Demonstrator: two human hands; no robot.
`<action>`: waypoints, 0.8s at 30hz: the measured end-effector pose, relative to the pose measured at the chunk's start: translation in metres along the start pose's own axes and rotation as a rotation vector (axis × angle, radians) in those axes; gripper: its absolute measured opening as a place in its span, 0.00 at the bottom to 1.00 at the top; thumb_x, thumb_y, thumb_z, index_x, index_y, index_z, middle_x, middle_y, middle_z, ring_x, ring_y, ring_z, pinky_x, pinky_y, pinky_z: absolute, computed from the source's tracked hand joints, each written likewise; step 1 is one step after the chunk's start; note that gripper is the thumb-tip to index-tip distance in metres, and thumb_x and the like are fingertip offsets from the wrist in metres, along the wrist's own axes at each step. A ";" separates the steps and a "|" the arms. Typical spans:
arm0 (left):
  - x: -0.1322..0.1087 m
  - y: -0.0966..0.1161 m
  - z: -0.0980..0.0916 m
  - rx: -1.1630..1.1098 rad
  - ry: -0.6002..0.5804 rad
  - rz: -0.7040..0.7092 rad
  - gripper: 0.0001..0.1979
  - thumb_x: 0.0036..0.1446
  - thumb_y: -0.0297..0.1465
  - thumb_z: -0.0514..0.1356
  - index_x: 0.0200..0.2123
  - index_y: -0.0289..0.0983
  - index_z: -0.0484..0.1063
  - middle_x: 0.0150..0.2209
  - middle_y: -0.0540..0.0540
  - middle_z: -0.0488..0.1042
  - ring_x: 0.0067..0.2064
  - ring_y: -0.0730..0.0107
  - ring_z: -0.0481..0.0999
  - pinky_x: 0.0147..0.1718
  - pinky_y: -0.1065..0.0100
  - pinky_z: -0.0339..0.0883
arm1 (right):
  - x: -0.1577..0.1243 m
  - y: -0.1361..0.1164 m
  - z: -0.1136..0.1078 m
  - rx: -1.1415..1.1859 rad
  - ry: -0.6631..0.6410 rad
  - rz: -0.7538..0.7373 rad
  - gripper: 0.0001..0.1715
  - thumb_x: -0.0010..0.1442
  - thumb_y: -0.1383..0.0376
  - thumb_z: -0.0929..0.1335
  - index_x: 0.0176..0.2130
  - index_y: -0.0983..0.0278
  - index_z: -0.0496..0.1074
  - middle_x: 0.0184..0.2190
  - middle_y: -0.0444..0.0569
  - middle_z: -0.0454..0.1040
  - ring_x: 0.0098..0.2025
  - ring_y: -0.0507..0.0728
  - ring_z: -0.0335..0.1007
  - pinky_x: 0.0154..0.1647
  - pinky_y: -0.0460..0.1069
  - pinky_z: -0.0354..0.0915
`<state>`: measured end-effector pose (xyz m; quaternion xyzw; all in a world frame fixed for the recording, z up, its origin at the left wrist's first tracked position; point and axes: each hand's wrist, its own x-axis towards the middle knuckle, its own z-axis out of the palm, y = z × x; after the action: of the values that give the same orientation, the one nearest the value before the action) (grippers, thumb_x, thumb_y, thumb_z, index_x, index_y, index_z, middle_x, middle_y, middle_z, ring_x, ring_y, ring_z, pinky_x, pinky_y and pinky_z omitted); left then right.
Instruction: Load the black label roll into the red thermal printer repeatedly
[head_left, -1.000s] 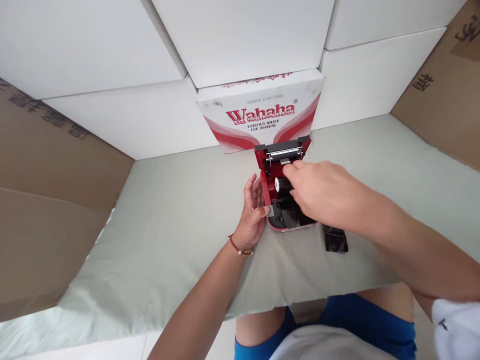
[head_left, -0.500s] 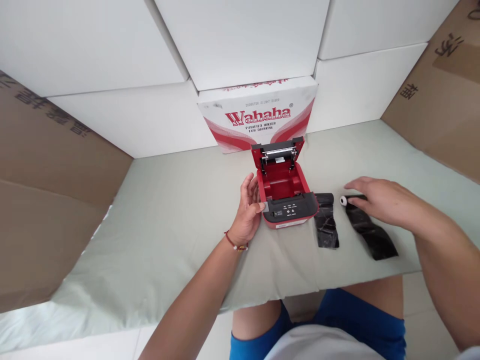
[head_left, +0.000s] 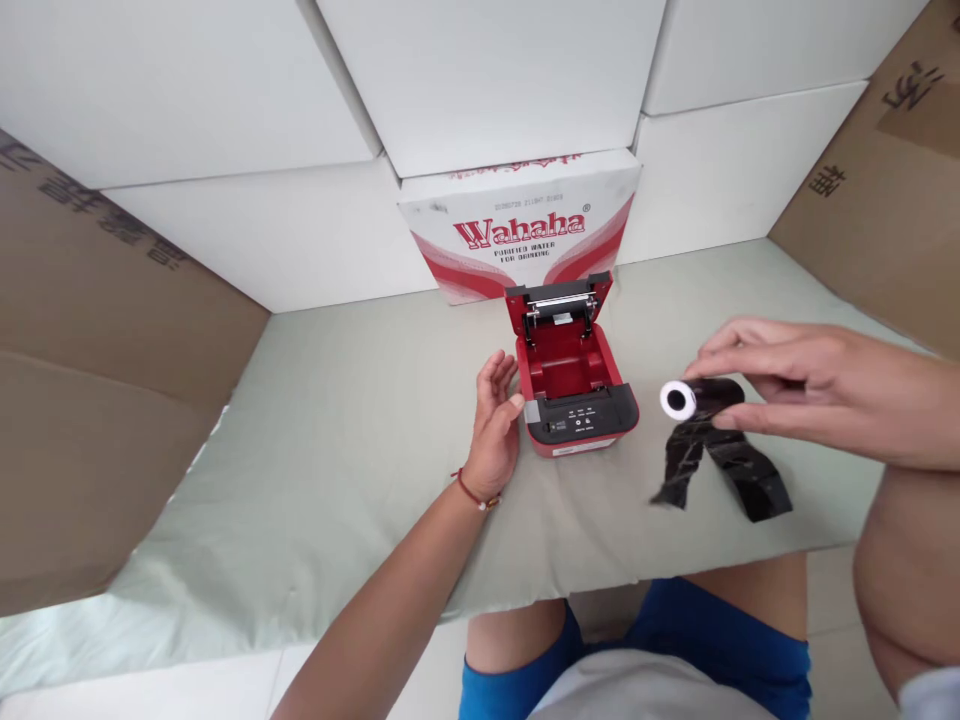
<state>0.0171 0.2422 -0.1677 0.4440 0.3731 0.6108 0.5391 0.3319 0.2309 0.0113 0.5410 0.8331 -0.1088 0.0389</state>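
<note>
A small red printer (head_left: 571,380) with a dark front panel stands open on the table, its lid tilted back and its paper bay empty. My left hand (head_left: 495,425) rests against the printer's left side, fingers spread and holding nothing. My right hand (head_left: 814,385) is raised to the right of the printer, pinching a black roll with a white core (head_left: 690,398). A black strip (head_left: 679,465) hangs from this roll. A second black strip (head_left: 754,480) lies on the table under it.
The table is covered by a pale green cloth (head_left: 337,470). A white and red "Wahaha" carton (head_left: 525,225) stands right behind the printer. White boxes (head_left: 480,70) form the back wall, and brown cardboard (head_left: 90,340) closes in both sides.
My right hand took the roll out of the printer, moved it right to the table, then lifted a roll with its strip trailing. My left hand stayed beside the printer.
</note>
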 end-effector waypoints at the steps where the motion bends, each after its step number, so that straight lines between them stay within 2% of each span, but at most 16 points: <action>1: -0.004 0.001 0.001 0.080 0.053 0.062 0.29 0.65 0.51 0.67 0.65 0.51 0.69 0.71 0.43 0.67 0.76 0.50 0.63 0.75 0.45 0.58 | 0.007 -0.008 -0.006 0.004 0.010 -0.008 0.27 0.65 0.56 0.76 0.61 0.58 0.80 0.48 0.53 0.85 0.47 0.62 0.81 0.47 0.51 0.69; 3: -0.014 0.007 0.003 0.284 0.129 0.226 0.24 0.71 0.50 0.62 0.63 0.48 0.71 0.67 0.41 0.68 0.73 0.50 0.66 0.73 0.44 0.61 | 0.029 -0.031 -0.010 0.016 0.028 -0.027 0.28 0.64 0.56 0.76 0.61 0.58 0.80 0.48 0.52 0.86 0.46 0.62 0.82 0.47 0.51 0.69; 5: -0.024 0.014 0.004 0.470 0.146 0.450 0.23 0.73 0.48 0.60 0.64 0.47 0.72 0.64 0.39 0.70 0.71 0.48 0.68 0.72 0.42 0.61 | 0.055 -0.054 -0.007 0.037 0.047 -0.058 0.26 0.66 0.58 0.75 0.62 0.58 0.80 0.48 0.52 0.86 0.47 0.61 0.82 0.47 0.50 0.68; 8: -0.036 0.026 0.007 0.670 0.066 0.760 0.26 0.72 0.46 0.59 0.69 0.47 0.70 0.63 0.39 0.74 0.69 0.46 0.70 0.72 0.41 0.60 | 0.087 -0.080 0.001 0.036 0.046 -0.046 0.22 0.70 0.62 0.70 0.61 0.58 0.80 0.49 0.53 0.86 0.48 0.62 0.82 0.45 0.51 0.68; 10: -0.042 0.030 0.010 0.801 -0.009 0.884 0.29 0.70 0.42 0.61 0.72 0.49 0.68 0.62 0.40 0.77 0.67 0.46 0.73 0.69 0.44 0.63 | 0.098 -0.091 0.006 -0.002 0.024 0.007 0.22 0.71 0.64 0.67 0.60 0.58 0.80 0.50 0.56 0.86 0.49 0.65 0.83 0.42 0.52 0.68; 12: -0.044 0.032 0.015 0.904 -0.079 0.920 0.33 0.68 0.37 0.63 0.75 0.50 0.64 0.60 0.42 0.81 0.63 0.48 0.78 0.66 0.47 0.65 | 0.105 -0.096 0.009 -0.048 -0.010 0.058 0.23 0.70 0.66 0.66 0.60 0.58 0.80 0.50 0.58 0.86 0.50 0.68 0.83 0.41 0.54 0.69; 14: -0.045 0.033 0.020 0.954 -0.141 0.896 0.38 0.66 0.33 0.65 0.77 0.52 0.60 0.57 0.45 0.84 0.60 0.49 0.81 0.63 0.50 0.64 | 0.111 -0.099 0.012 -0.073 -0.045 0.082 0.25 0.69 0.69 0.65 0.60 0.59 0.80 0.51 0.60 0.86 0.51 0.69 0.83 0.41 0.55 0.70; 18: -0.044 0.036 0.028 1.031 -0.211 0.886 0.42 0.65 0.28 0.65 0.79 0.47 0.55 0.57 0.44 0.86 0.58 0.52 0.84 0.62 0.53 0.61 | 0.125 -0.100 0.018 -0.090 -0.071 0.112 0.23 0.68 0.71 0.64 0.56 0.62 0.82 0.50 0.62 0.86 0.51 0.68 0.84 0.42 0.54 0.71; 21: -0.045 0.041 0.033 1.107 -0.224 0.913 0.38 0.66 0.26 0.62 0.77 0.44 0.58 0.57 0.44 0.86 0.58 0.55 0.85 0.62 0.54 0.63 | 0.131 -0.103 0.021 -0.101 -0.079 0.126 0.21 0.68 0.72 0.64 0.52 0.66 0.82 0.49 0.65 0.86 0.51 0.69 0.84 0.42 0.54 0.71; 24: -0.047 0.046 0.036 1.163 -0.206 0.930 0.28 0.67 0.25 0.60 0.69 0.38 0.68 0.54 0.42 0.87 0.57 0.58 0.85 0.63 0.56 0.63 | 0.120 -0.106 0.016 -0.083 -0.094 0.087 0.20 0.70 0.69 0.66 0.56 0.65 0.81 0.48 0.63 0.86 0.49 0.68 0.84 0.41 0.53 0.70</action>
<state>0.0370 0.1887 -0.1200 0.8240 0.3570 0.4353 -0.0638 0.1856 0.2929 -0.0110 0.5687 0.8099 -0.0978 0.1048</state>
